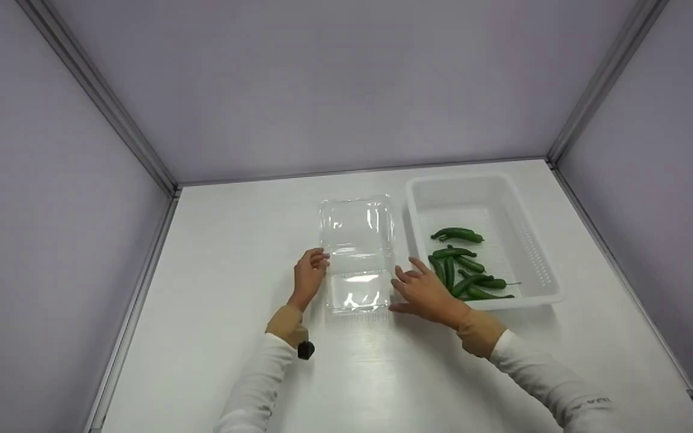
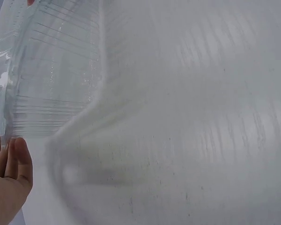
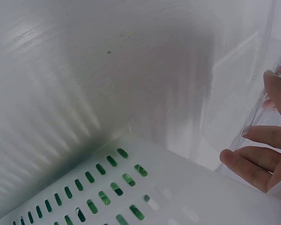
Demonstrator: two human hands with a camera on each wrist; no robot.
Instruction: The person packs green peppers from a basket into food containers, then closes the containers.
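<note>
A clear plastic clamshell container (image 1: 358,258) lies opened flat on the white table (image 1: 232,240), its lid half toward the back. My left hand (image 1: 310,273) is at its left edge, and in the left wrist view the fingertips (image 2: 11,157) touch the ribbed clear container (image 2: 51,79) at its rim. My right hand (image 1: 421,291) rests at the right edge with fingers spread, and in the right wrist view the fingers (image 3: 257,161) lie against the clear container's rim (image 3: 253,122). Neither hand holds anything else.
A white slotted basket (image 1: 536,252) stands just right of the container, with several green chili peppers (image 1: 464,267) in its near half. The basket's wall (image 3: 131,192) shows close under my right wrist. Grey walls enclose the table on three sides.
</note>
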